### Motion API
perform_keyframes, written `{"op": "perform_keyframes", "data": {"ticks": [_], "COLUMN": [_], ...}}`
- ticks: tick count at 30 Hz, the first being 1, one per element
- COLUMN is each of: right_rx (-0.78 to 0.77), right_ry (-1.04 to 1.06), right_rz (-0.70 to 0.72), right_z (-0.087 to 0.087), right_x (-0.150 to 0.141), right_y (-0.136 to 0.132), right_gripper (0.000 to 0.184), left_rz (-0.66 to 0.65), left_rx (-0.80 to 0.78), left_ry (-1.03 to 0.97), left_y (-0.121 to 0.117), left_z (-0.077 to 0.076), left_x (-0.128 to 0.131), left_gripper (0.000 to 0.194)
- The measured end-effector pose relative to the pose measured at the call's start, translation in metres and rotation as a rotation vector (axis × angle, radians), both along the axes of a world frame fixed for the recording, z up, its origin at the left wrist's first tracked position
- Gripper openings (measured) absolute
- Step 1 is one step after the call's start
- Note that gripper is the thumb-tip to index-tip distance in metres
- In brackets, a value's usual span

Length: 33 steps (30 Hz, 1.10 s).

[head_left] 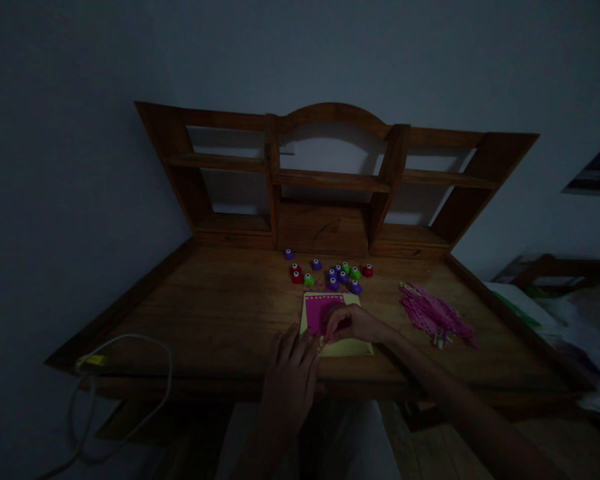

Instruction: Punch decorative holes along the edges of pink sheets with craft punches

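A yellow sheet lies on the desk before me with a magenta paper on it. Small pale shapes line the magenta paper's top edge. My left hand rests at the sheet's lower left corner, fingers stretched out, fingertips near small pale bits. My right hand is over the sheet, thumb and fingers pinched together close to the left fingertips. Whatever sits in the pinch is too small and dark to make out. Behind the sheet stand several small paper punches in purple, green and red.
A pile of pink punched paper strips lies on the right of the wooden desk. A shelf unit rises at the back. At the left front edge a pale cable loops near a yellow item. The picture is dark.
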State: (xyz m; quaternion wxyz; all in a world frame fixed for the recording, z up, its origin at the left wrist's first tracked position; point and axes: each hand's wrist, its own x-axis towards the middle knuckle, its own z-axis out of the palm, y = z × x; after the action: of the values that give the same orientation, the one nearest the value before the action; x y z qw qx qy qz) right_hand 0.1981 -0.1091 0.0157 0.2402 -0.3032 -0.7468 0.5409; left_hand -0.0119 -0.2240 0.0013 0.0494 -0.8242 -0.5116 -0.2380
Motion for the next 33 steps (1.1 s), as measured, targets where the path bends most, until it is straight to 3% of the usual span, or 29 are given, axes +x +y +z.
{"op": "perform_keyframes", "data": {"ticks": [7,12,20,33], "right_rx": [0.012,0.068,0.110,0.142], "right_ry": [0.093,0.055,0.094,0.068], "right_rz": [-0.067,-0.067,-0.114,-0.125], "right_z": [0.003,0.002,-0.014,-0.012], "right_x": [0.008,0.014,0.007,0.008], "right_y": [-0.004,-0.006,-0.005,-0.004], "right_gripper": [0.041,0.032,0.027,0.028], "left_rz": [0.002,-0.002,0.004,0.001], "left_rx": [-0.008,-0.004,-0.001,-0.011], "left_ry": [-0.031,-0.047,-0.048,-0.051], "left_y": [0.000,0.003,0.003,0.003], "left_z": [0.006,0.007,0.004,0.007], "left_x": [0.002,0.006,0.007,0.007], "left_gripper": [0.033,0.032,0.031,0.032]}}
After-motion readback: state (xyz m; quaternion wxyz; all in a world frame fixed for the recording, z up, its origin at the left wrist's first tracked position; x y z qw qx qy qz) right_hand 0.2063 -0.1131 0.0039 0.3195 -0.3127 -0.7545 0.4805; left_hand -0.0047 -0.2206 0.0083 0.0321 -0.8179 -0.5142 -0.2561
